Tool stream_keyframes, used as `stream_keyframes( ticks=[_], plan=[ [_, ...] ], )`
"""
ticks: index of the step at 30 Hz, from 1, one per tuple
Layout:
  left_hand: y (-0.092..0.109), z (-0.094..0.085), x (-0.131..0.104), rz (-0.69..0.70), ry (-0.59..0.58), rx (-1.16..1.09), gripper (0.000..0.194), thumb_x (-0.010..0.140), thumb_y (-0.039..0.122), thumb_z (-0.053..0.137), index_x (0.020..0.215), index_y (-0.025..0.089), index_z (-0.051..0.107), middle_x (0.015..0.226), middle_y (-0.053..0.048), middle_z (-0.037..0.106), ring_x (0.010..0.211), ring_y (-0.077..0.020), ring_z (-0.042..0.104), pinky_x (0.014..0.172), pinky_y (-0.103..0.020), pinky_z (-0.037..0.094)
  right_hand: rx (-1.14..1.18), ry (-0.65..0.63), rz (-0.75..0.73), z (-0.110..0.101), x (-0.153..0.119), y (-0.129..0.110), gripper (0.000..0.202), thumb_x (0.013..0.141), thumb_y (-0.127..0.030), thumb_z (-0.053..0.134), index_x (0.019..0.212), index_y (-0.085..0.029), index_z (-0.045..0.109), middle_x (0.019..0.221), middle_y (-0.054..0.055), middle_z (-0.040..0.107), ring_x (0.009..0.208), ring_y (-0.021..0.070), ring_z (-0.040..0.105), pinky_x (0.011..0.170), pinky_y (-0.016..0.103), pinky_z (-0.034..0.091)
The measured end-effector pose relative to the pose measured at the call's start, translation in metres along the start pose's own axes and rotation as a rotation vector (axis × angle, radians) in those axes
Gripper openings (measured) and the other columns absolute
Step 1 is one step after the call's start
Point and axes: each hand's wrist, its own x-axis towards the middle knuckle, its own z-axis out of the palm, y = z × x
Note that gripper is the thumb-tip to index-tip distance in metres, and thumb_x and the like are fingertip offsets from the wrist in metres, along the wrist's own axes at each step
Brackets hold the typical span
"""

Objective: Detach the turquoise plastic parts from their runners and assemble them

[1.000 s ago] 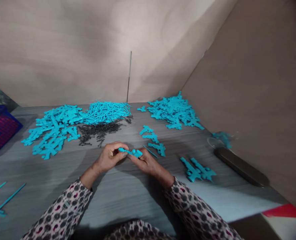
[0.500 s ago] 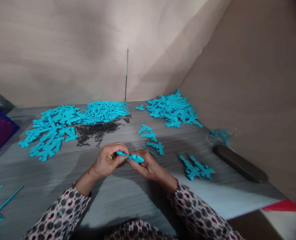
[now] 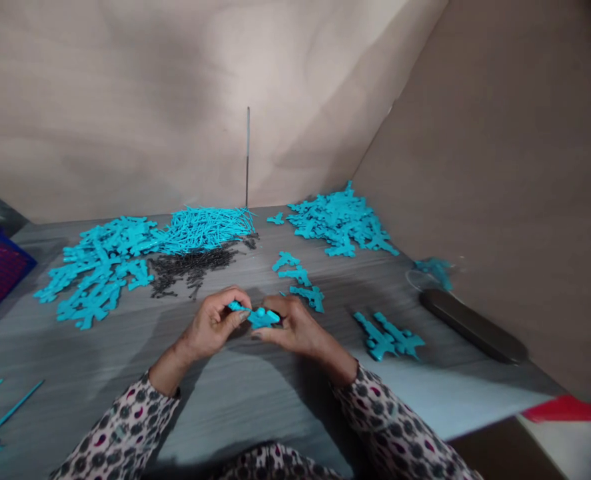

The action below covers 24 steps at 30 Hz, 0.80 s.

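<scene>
Between my hands, above the table's middle, is a turquoise plastic toy gun (image 3: 262, 319). My left hand (image 3: 218, 323) pinches its narrow end between thumb and fingers. Around the wider end, my right hand (image 3: 298, 327) has its thumb below and its fingers above; part of the grip is hidden. Just beyond my right hand lie several similar toy gun pieces (image 3: 309, 297), with a thin turquoise stick mostly hidden by that hand. Two more toy guns (image 3: 388, 335) rest side by side to the right.
Along the back of the grey table (image 3: 225, 413) are a left heap of gun-shaped pieces (image 3: 95, 267), thin turquoise sticks (image 3: 205, 227), small dark parts (image 3: 190, 267) and a right heap (image 3: 342, 220). A dark oblong case (image 3: 472, 327) lies right; a blue-red basket (image 3: 0, 270) stands left.
My right hand has shifted slightly right along the toy gun, its thumb and fingers further apart, showing more of the piece. My left hand keeps its pinch. The view has tilted slightly.
</scene>
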Motion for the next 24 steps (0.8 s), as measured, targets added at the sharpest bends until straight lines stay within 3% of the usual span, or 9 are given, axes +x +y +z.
stream_keyframes(
  ticks=[2, 5, 11, 16, 20, 24],
  plan=[
    [0.001, 0.0, 0.0, 0.011, -0.005, 0.049, 0.022, 0.087, 0.035, 0.054, 0.083, 0.014, 0.06, 0.077, -0.002, 0.056, 0.065, -0.0121, 0.051, 0.058, -0.022, 0.039, -0.047, 0.045, -0.011, -0.004, -0.001, -0.002, 0.034, 0.085, -0.042, 0.067, 0.071, -0.018, 0.048, 0.063, -0.005, 0.043, 0.058, 0.009, 0.039, 0.054, 0.022, 0.027],
    [-0.001, 0.002, 0.0, 0.029, -0.01, 0.099, 0.022, 0.087, 0.034, 0.055, 0.081, 0.014, 0.061, 0.076, -0.002, 0.056, 0.066, -0.0123, 0.051, 0.057, -0.021, 0.038, -0.186, 0.007, -0.097, -0.008, -0.003, -0.009, 0.023, 0.093, -0.034, 0.055, 0.077, -0.018, 0.051, 0.067, -0.003, 0.048, 0.06, 0.0109, 0.043, 0.057, 0.024, 0.028],
    [-0.005, 0.006, -0.001, -0.059, -0.035, -0.001, 0.024, 0.087, 0.037, 0.055, 0.083, 0.014, 0.059, 0.077, -0.002, 0.054, 0.059, -0.0106, 0.05, 0.05, -0.019, 0.038, -0.394, 0.005, -0.191, -0.004, -0.004, -0.009, 0.027, 0.1, -0.029, 0.043, 0.077, -0.018, 0.053, 0.065, 0.001, 0.056, 0.059, 0.0137, 0.049, 0.057, 0.027, 0.028],
    [-0.005, 0.005, 0.002, -0.027, -0.031, -0.008, 0.022, 0.083, 0.036, 0.062, 0.083, 0.014, 0.063, 0.08, -0.003, 0.056, 0.067, -0.0122, 0.052, 0.058, -0.02, 0.041, -0.48, 0.034, -0.223, 0.0, -0.005, -0.004, 0.028, 0.101, -0.03, 0.042, 0.08, -0.018, 0.055, 0.065, 0.002, 0.058, 0.058, 0.0129, 0.05, 0.057, 0.026, 0.027],
    [-0.011, 0.003, 0.004, -0.029, -0.049, -0.039, 0.026, 0.08, 0.039, 0.067, 0.081, 0.013, 0.067, 0.076, -0.004, 0.059, 0.069, -0.0136, 0.053, 0.059, -0.022, 0.041, -0.414, 0.033, -0.204, 0.001, -0.003, 0.0, 0.032, 0.101, -0.035, 0.041, 0.079, -0.017, 0.056, 0.065, 0.001, 0.057, 0.056, 0.0118, 0.047, 0.056, 0.025, 0.028],
    [-0.015, -0.002, 0.004, -0.087, -0.034, -0.133, 0.035, 0.077, 0.046, 0.069, 0.08, 0.011, 0.066, 0.073, -0.003, 0.056, 0.058, -0.0102, 0.05, 0.053, -0.021, 0.039, -0.218, 0.062, -0.091, -0.003, -0.003, 0.001, 0.036, 0.089, -0.05, 0.062, 0.074, -0.017, 0.055, 0.06, -0.003, 0.052, 0.053, 0.0095, 0.043, 0.052, 0.023, 0.027]
  ],
)
